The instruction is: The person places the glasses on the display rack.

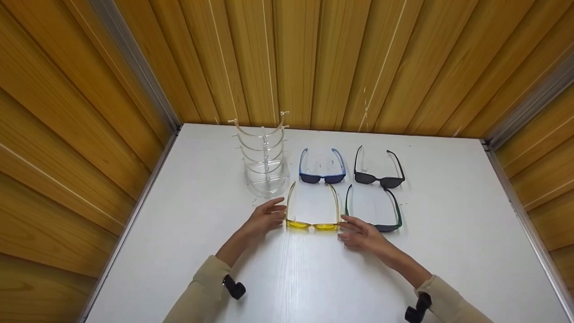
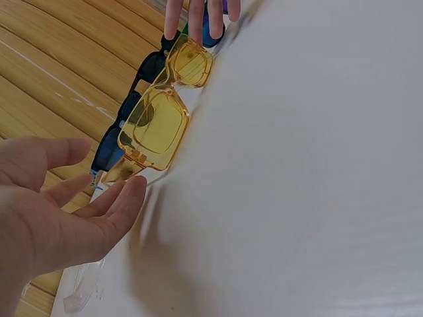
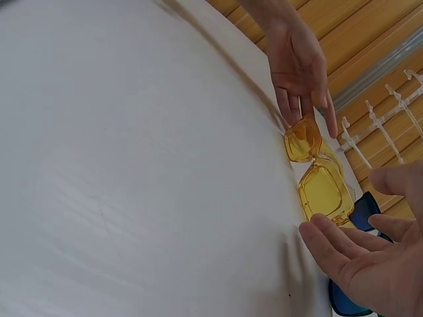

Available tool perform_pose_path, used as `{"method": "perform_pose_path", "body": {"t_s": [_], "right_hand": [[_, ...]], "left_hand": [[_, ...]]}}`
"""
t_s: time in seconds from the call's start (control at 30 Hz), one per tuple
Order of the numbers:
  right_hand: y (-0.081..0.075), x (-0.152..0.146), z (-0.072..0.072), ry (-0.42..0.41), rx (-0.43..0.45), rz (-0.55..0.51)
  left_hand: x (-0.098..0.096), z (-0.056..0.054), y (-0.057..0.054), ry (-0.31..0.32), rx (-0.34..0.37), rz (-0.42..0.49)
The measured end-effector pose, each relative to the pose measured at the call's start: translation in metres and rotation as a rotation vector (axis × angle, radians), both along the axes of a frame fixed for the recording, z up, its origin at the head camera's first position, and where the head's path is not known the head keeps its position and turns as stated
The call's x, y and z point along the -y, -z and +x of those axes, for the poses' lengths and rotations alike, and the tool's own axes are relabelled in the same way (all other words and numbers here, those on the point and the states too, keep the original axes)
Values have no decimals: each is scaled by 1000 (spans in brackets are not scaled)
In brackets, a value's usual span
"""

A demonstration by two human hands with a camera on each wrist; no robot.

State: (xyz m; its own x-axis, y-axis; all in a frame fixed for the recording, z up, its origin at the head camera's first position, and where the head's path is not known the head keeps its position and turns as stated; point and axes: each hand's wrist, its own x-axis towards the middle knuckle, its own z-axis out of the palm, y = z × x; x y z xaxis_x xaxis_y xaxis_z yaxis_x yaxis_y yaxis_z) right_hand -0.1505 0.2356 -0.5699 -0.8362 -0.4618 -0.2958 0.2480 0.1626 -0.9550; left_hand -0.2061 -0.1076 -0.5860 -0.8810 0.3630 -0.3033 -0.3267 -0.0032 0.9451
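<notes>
Yellow-lensed glasses (image 1: pixel 298 224) with a clear yellow frame stand on the white table, temples pointing away from me. My left hand (image 1: pixel 264 217) is at their left end and my right hand (image 1: pixel 365 235) at their right end, fingers loosely extended. In the left wrist view, the left fingertips (image 2: pixel 135 188) come right up to a corner of the yellow frame (image 2: pixel 158 125). The right wrist view has the right fingertips (image 3: pixel 319 221) at the opposite corner; whether they touch I cannot tell. Neither hand grips the glasses. Green-framed sunglasses (image 1: pixel 389 228) are partly hidden behind the right hand.
Behind the yellow pair lie blue-framed sunglasses (image 1: pixel 334 179), with black sunglasses (image 1: pixel 390 182) to their right. A clear, tiered eyewear stand (image 1: pixel 266 166) stands at the back left, just beyond the left hand. Wood-look panels (image 1: pixel 296 67) wall the table's back and sides.
</notes>
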Motion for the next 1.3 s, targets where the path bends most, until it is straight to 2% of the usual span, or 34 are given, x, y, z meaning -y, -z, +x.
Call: {"method": "perform_pose_path", "body": {"t_s": [0.23,0.53,0.9,1.13,1.3], "right_hand": [[1,0,-1,-18,13,7],[6,2,1,-27,37,-1],[8,9,-4,-19,38,25],[13,14,-10,-12,21,19],[14,19,-12,16,28,22]], "left_hand": [[0,0,3,-10,22,15],[9,10,2,-6,76,-2],[25,16,2,16,54,-17],[23,11,6,-14,70,-25],[17,5,8,-26,39,20]]}}
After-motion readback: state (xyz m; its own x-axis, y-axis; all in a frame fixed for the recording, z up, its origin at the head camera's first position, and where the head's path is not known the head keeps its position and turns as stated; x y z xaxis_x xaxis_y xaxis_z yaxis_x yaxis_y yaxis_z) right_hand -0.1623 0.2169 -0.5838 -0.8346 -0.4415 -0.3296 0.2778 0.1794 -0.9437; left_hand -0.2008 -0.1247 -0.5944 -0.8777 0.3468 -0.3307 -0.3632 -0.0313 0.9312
